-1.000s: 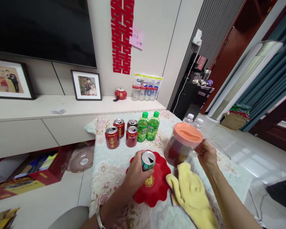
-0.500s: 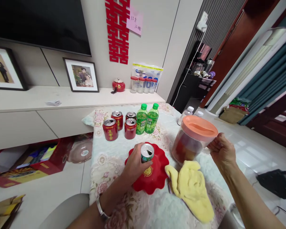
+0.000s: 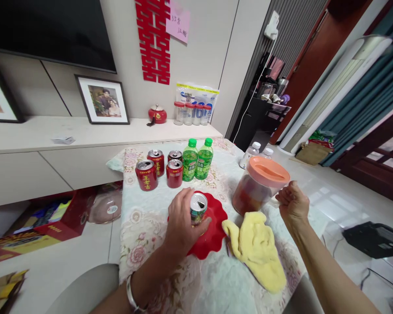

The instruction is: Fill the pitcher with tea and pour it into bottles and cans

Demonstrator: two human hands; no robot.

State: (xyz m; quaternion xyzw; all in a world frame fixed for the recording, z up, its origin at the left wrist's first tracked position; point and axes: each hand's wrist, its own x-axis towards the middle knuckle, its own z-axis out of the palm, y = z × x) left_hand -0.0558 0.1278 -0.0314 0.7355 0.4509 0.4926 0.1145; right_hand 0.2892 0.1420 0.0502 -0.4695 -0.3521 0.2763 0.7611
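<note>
A green drink can (image 3: 198, 208) with its top opened stands upright on a red scalloped plate (image 3: 218, 222). My left hand (image 3: 183, 222) is around the can's left side, its fingers stretched out and its thumb spread in front; whether it still touches the can is hard to see. My right hand (image 3: 294, 203) is closed round the handle of a clear plastic pitcher (image 3: 253, 189) with an orange lid (image 3: 269, 170). Dark reddish contents show through the pitcher's wall. It looks slightly tilted, and I cannot tell whether its base touches the table.
Several red cans (image 3: 146, 175) stand at the table's back left, beside two green bottles (image 3: 190, 161). Two clear bottles with white caps (image 3: 250, 153) are behind the pitcher. A yellow cloth (image 3: 260, 250) lies in front of it. A cabinet (image 3: 118, 133) borders the table's far side.
My left hand has loosened from the can, its fingers and thumb now spread wider. My right hand still grips the pitcher's handle. The whole view has shifted slightly.
</note>
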